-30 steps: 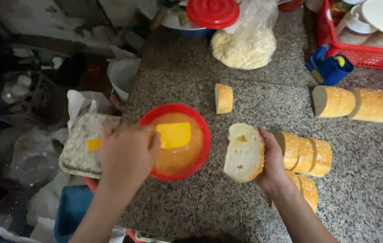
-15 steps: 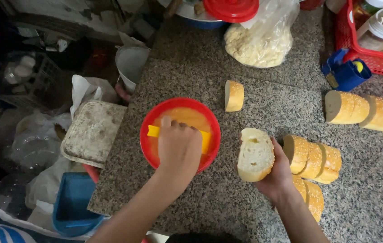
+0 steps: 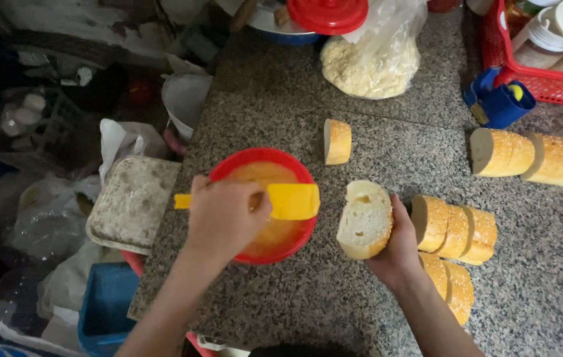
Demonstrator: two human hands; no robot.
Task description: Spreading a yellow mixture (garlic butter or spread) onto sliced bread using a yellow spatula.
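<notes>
While a yellow spatula (image 3: 285,201) is held flat across a red bowl (image 3: 262,205) by the left hand (image 3: 225,215), its fingers closed round the handle, a thick slice of bread (image 3: 364,219) is gripped upright by the right hand (image 3: 400,248), cut face turned toward the bowl; the slice stands just right of the bowl on the speckled granite desk (image 3: 394,152). An orange-yellow mixture (image 3: 262,175) fills the bowl, and the spatula's wide blade lies over its right rim while the thin handle end sticks out past the left of the hand. Just right of the held slice, a row of cut bread slices (image 3: 456,231) leans together, with more slices (image 3: 450,284) nearer, partly hidden behind the right wrist; a single end piece (image 3: 337,141) stands alone, just beyond the bowl on its far right. Farther right, two longer loaf pieces (image 3: 536,157) with seeded crusts lie end to end. At the far edge a clear bag of pale crumbs (image 3: 371,63) is seen, with a red lid (image 3: 328,13) beside it on the left; a blue holder (image 3: 496,102) sits near a red basket (image 3: 539,86) of white crockery at the far right. Off the desk's left edge, a worn square lid (image 3: 133,201) and a blue tub (image 3: 106,304) are seen lower down.
</notes>
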